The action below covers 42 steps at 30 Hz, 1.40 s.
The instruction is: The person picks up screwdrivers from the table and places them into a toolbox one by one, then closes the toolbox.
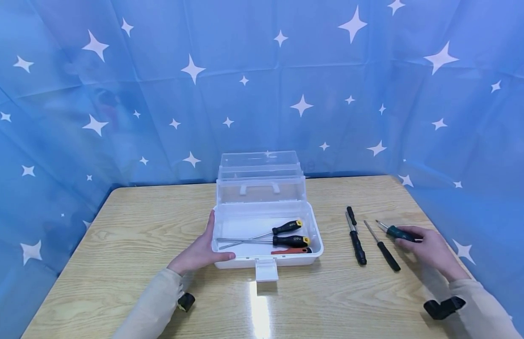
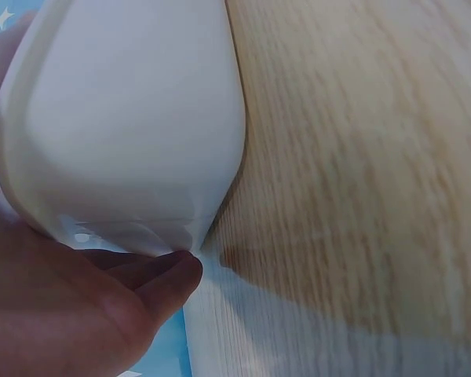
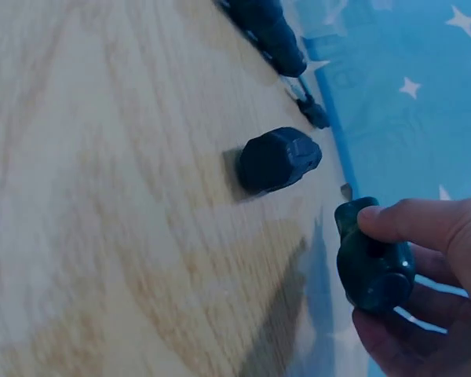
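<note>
Nearest the camera, at the lower left of the frame, a pale left sleeve (image 1: 149,306) slants up and to the right, with a black wrist mount (image 1: 186,302) at its cuff. Beyond it, the left grip (image 1: 197,254) grasps the left end of the white toolbox (image 1: 240,263), thumb along the front corner and fingers against the side wall, probably to steady it. That toolbox stands at centre on the wooden surface (image 1: 160,226), its clear lid (image 1: 262,188) tipped up at the back, so the inside lies exposed; the front latch (image 1: 266,270) sticks out toward the viewer. Within, an upper yellow-ended screwdriver (image 1: 288,227) and a lower yellow-ended screwdriver (image 1: 290,241) cross at their shafts, likely because both lie loose, while an orange-handled tool (image 1: 292,251) lies by the front wall.

Right of centre, a small dark screwdriver (image 1: 351,215) lies beside the shaft of a larger black screwdriver (image 1: 358,247); next comes a slim black screwdriver (image 1: 389,256), handle toward the viewer. Farther right, the right grip (image 1: 433,249) pinches a green-handled screwdriver (image 1: 402,233) by its handle, seemingly for control, tip pointing upper left. Its sleeve (image 1: 484,306) reaches in from the lower right corner.
</note>
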Tool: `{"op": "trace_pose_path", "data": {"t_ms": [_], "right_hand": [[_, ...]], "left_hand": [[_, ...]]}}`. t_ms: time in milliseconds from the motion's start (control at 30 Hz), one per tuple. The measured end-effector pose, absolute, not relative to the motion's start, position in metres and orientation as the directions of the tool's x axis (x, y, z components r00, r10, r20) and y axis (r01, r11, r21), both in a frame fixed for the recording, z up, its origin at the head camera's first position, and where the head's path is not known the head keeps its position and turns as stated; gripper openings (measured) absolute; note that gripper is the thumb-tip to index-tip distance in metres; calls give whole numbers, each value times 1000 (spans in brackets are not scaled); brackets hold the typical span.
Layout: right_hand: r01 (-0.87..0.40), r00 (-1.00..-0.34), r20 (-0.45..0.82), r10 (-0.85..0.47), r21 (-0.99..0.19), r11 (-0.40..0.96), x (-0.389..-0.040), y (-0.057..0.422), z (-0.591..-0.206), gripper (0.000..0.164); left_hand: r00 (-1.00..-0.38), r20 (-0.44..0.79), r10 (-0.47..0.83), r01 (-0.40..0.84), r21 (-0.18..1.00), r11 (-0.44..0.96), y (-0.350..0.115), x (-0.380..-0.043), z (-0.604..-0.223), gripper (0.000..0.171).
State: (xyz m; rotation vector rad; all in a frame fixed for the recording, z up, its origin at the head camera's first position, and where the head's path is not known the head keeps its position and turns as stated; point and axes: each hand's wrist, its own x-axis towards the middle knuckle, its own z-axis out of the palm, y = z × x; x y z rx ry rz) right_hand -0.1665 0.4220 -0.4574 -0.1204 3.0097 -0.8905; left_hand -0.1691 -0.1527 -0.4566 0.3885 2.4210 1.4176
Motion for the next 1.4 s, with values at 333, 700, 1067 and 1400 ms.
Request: {"op": "trace_pose_path", "data": {"t_ms": [333,700,1067,1400], "right_hand": [[-36,-999,-7,-51,-617,786,-166,417,-453,52],[-94,-995,74,-62,-616,782,-168,409,-449,47],[-92,-996,61,-69,-632,769,-171,397,-443,48],[-88,-996,37,-85,-673,734,-170,383,-437,48]], "left_hand": [[-916,-130,381,70,880,469,-153,-169,-458,130],[-918,-125,377,72,881,467,-153,-170,-459,130],[-915,-115,387,78,891,448,-153,-170,-459,129],[-913,-109,394,84,893,442,-153,-170,-458,129]]}}
